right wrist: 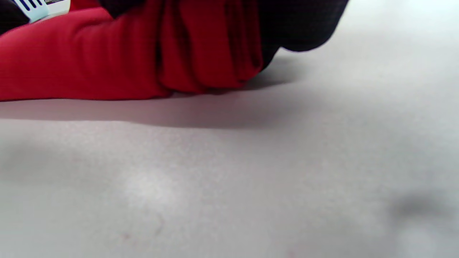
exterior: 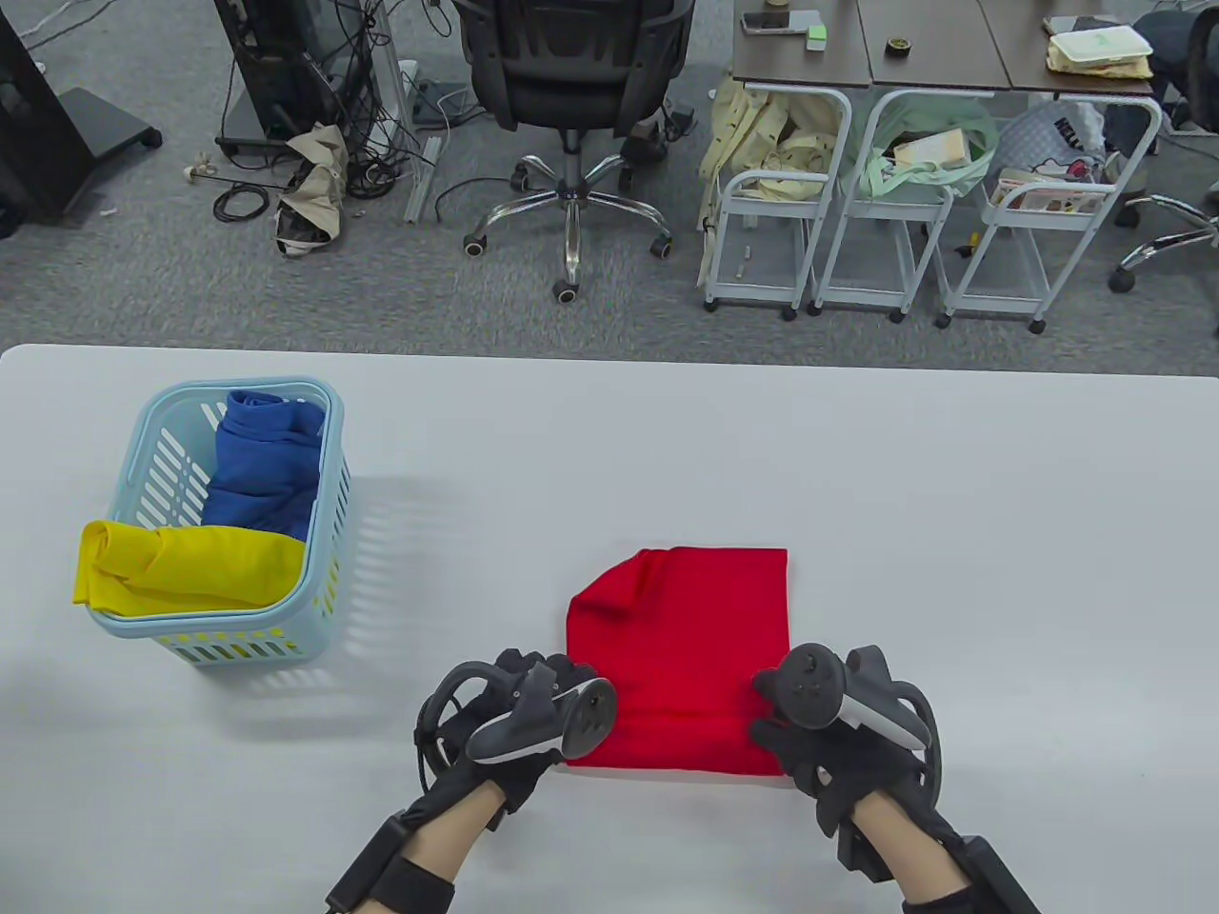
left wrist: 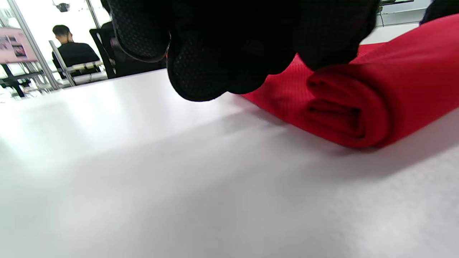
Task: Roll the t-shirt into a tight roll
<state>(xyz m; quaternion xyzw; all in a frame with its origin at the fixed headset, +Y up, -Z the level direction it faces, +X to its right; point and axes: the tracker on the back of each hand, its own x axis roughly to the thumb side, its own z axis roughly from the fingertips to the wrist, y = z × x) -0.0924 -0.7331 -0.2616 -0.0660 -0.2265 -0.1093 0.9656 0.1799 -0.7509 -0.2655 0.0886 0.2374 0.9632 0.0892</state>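
Note:
A red t-shirt [exterior: 681, 638] lies folded into a narrow strip on the white table [exterior: 857, 476], and its near end is rolled up. My left hand [exterior: 548, 685] grips the left end of the roll, while my right hand [exterior: 786, 724] grips the right end. In the left wrist view the roll's layered end [left wrist: 344, 114] lies just under my curled gloved fingers [left wrist: 215, 53]. The right wrist view shows the other end of the roll [right wrist: 211, 53] pressed against my gloved fingers [right wrist: 297, 25]. The far part of the shirt lies flat and unrolled.
A light blue basket [exterior: 329, 495] stands at the table's left, holding a rolled blue shirt [exterior: 262, 466] and a rolled yellow shirt [exterior: 190, 566] that overhangs its rim. Beyond the table's far edge are an office chair [exterior: 571, 86] and desks.

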